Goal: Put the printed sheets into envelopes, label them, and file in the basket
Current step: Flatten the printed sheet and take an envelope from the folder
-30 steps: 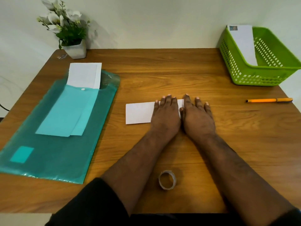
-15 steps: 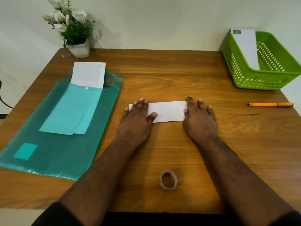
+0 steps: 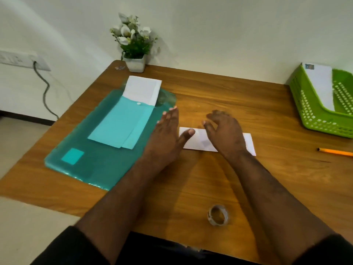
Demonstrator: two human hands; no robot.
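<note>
The left hand is spread flat with straight fingers, reaching over the edge of the translucent teal plastic document folder, its thumb tip lying at the left end of the folded white paper sheet. The right hand hangs over the middle of that sheet with loosely bent fingers, holding nothing; it is blurred, and I cannot tell whether it touches the paper. It hides the sheet's middle.

The sheet lies flat on the brown wooden counter. White envelopes stick out of the folder's top, their lower parts showing dimly through the teal plastic. At the far right a green perforated plastic basket, cut off by the frame edge, holds one stamped white envelope leaning inside. An orange pencil nearer is cut off too. A clear tape roll sits near the front edge between the forearms. A white pot of artificial flowers stands at the far corner.
</note>
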